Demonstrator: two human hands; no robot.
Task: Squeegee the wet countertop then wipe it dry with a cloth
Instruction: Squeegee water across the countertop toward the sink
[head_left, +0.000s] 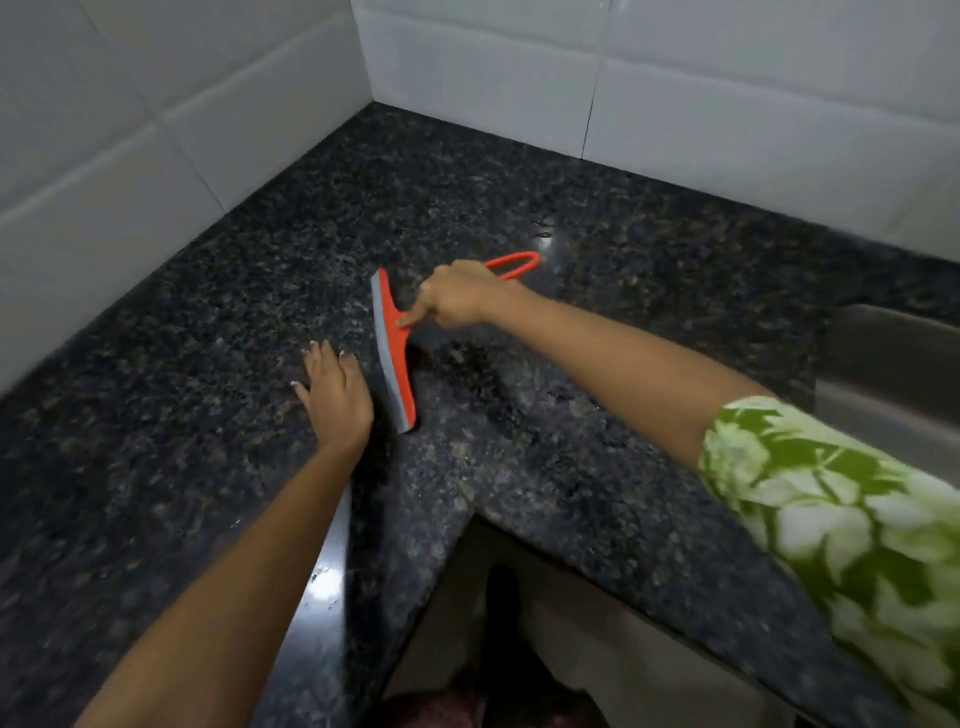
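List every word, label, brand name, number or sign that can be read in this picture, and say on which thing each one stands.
There are none to read.
Orange plastic squeegee with grey rubber blade: no print or brand visible.
White glazed wall tiles: plain.
Black speckled granite countertop: no marks.
Green and white floral sleeve: pattern only, no lettering.

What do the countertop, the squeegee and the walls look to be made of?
Countertop: likely polished granite, dark and speckled, with glossy reflections. Squeegee: orange frame looks like moulded plastic, its grey blade probably rubber. Walls: white glazed tile, with grout lines and a soft sheen.
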